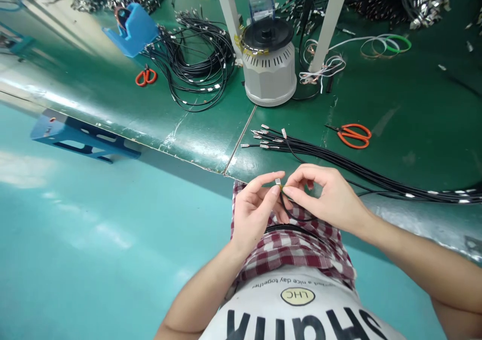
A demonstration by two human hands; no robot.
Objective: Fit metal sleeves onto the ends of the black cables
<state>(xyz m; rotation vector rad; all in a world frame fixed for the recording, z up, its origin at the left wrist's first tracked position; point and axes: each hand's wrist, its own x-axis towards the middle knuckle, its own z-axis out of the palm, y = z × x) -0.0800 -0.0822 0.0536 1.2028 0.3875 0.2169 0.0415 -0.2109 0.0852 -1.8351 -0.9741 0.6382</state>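
A green desk (406, 104) carries a grey round machine (269, 61) near its middle, a long bundle of black cables (361, 172) running off to the right, a loose coil of more black cables (196, 64) to the left, and orange scissors (352, 135) just beyond the bundle. Just in front of the desk edge, above a checked cloth (297, 249) at the person's waist, the left hand (256, 212) and right hand (327, 197) meet. Both are closed in a pinch on one thin black cable (291, 214), whose small metal plug (277, 182) sits between the fingertips.
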